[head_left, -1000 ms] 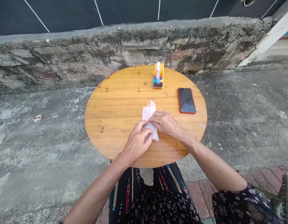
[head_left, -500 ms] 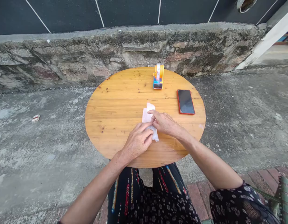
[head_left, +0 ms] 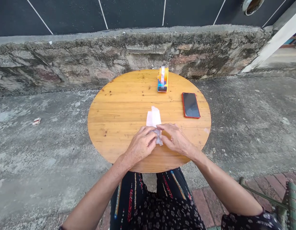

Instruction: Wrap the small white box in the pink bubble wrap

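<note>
A thin white folded sheet [head_left: 153, 118], like tissue paper, lies in front of me on the round wooden table [head_left: 114, 124]. Its lower part looks crumpled and more see-through. My left hand [head_left: 143, 142] presses on the lower left of the sheet, with fingers bent and close together. From the right side, my right hand [head_left: 174, 137] reaches the sheet's right edge. Its thumb and fingers are apart, and the fingertips are at the sheet close to the left fingertips. What lies under the left fingers is hidden.
A yellow and blue tape dispenser [head_left: 163, 80] stands near the table's far edge. To the right lies a phone [head_left: 191, 105] in a red case. A stone wall base [head_left: 90, 60] runs behind the table. A green chair [head_left: 293, 201] is at lower right.
My right hand has drawn back down and to the right along the sheet, and its fingers have spread. More of the sheet's upper part shows. My left hand stays in place.
</note>
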`<state>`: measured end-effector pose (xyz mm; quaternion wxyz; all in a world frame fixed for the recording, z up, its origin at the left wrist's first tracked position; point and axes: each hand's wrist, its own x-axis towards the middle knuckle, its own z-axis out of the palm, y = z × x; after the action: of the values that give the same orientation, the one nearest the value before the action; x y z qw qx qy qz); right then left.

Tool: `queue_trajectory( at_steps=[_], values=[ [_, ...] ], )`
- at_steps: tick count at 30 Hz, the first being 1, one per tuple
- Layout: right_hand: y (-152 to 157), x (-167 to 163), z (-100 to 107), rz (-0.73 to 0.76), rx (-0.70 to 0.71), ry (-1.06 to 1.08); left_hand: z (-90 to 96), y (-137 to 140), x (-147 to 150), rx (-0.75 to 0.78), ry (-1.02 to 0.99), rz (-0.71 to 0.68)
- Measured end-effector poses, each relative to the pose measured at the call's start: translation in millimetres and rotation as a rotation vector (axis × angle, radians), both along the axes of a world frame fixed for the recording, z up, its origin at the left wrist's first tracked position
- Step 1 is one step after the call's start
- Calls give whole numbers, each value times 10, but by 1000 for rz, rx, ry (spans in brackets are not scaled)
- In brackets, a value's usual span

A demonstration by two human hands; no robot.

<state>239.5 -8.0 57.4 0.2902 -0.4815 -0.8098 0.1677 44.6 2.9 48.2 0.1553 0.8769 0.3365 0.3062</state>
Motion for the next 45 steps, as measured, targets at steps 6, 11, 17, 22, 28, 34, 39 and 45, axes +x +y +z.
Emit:
queue_trajectory(
  at_steps=[6,11,17,22,28,34,39,45],
  values=[
    [-149,-8,-117,26,60,-91,3,3,-7,-27,-6,16],
    [-157,-89,-235,-23,136,-174,5,-7,-6,-33,-2,15],
    [-170,-157,-314,-61,159,-169,0,-15,-7,-41,-7,25],
    [-174,-181,-327,-84,170,-177,-14,-8,-11,-67,-26,21],
    [-151,-191,-281,-87,160,-142,7,6,-4,-125,-38,19],
    [-164,-187,-166,-80,109,-105,67,-31,-4,-202,-58,39],
    [-235,-195,-103,-63,8,-53,88,-117,-42,-276,-93,30],
    [-258,-185,-58,-31,-157,7,129,-187,-104,-368,-107,18]
  ],
)
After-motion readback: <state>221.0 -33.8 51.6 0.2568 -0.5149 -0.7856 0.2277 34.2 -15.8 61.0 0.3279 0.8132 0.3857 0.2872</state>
